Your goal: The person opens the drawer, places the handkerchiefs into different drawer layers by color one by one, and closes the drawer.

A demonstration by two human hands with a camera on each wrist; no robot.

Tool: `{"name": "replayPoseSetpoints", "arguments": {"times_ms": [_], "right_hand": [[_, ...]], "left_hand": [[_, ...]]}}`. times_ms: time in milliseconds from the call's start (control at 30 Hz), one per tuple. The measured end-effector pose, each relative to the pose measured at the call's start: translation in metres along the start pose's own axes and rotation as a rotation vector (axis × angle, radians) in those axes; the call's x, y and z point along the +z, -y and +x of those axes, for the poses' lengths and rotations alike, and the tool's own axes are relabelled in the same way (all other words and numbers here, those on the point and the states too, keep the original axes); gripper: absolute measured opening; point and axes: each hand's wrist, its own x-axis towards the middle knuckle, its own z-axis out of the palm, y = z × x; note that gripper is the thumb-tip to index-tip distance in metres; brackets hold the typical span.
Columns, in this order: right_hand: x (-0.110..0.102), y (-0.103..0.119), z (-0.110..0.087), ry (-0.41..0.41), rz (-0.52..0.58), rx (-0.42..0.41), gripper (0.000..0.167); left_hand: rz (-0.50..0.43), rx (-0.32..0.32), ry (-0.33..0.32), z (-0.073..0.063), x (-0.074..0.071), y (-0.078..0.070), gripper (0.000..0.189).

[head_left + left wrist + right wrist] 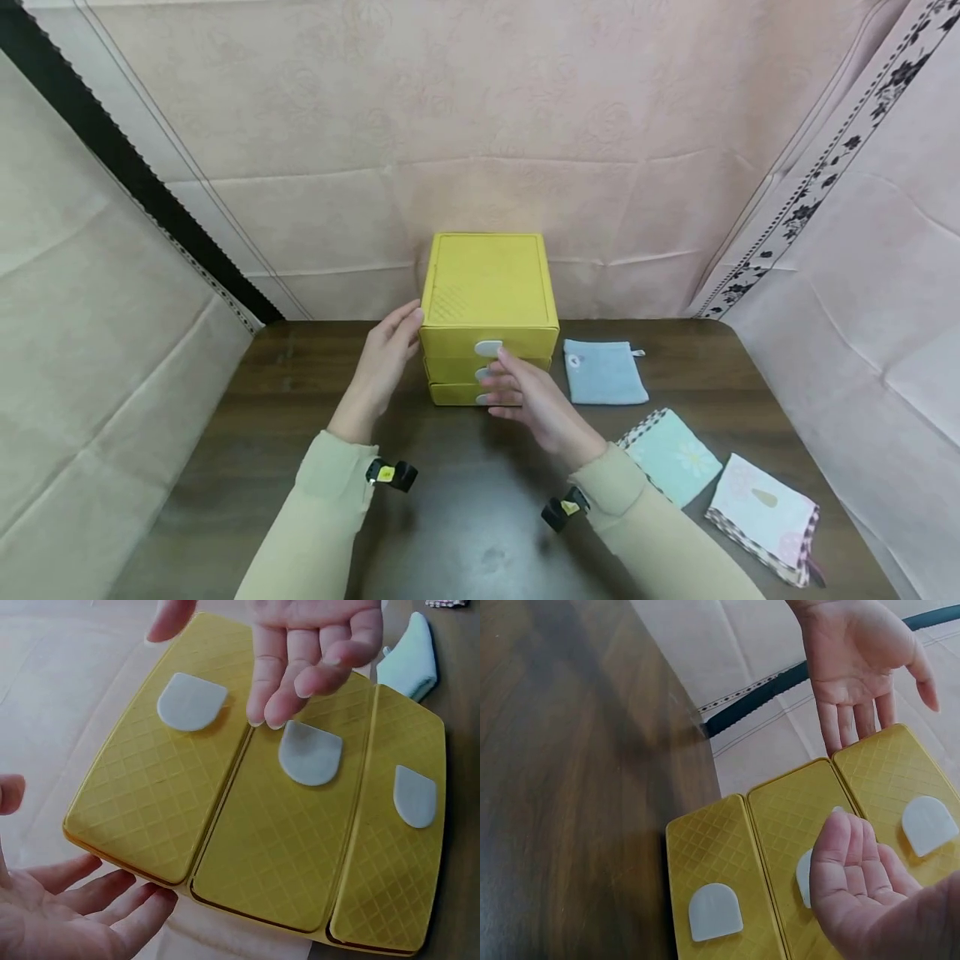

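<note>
Yellow 3-drawer box [491, 279] sits nr back of counter [472, 525]. L hand [381, 358] — fingers nearly straight, gripping nothing — touches its left side; R hand [542, 410], fingers slack w/ nothing held, is right by white tabs [488, 348].

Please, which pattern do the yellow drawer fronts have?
The drawer fronts have a diamond grid pattern, best seen in the left wrist view.

Right grip [864, 894] partly hides the middle tab [803, 879].
</note>
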Motion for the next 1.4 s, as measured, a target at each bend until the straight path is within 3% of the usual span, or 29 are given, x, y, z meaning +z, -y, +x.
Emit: {"name": "replayPoseSetpoints", "arguments": {"times_ms": [200,467,1000,1400], "right_hand": [[0.005,0.002,0.007,-0.032,0.078,-0.007,0.080],[0.011,0.002,0.011,-0.097,0.143,-0.016,0.070],[0.024,0.008,0.015,-0.277,0.104,-0.019,0.060],[0.026,0.009,0.020,-0.300,0.084,0.014,0.055]], "left_hand": [[0.009,-0.037,-0.079,0.012,0.003,-0.002,0.055],[0.069,-0.070,-0.117,0.022,0.004,0.002,0.048],[-0.071,-0.116,-0.094,0.021,0.000,0.000,0.048],[-0.094,-0.118,-0.075,0.025,-0.002,0.008,0.047]]}}
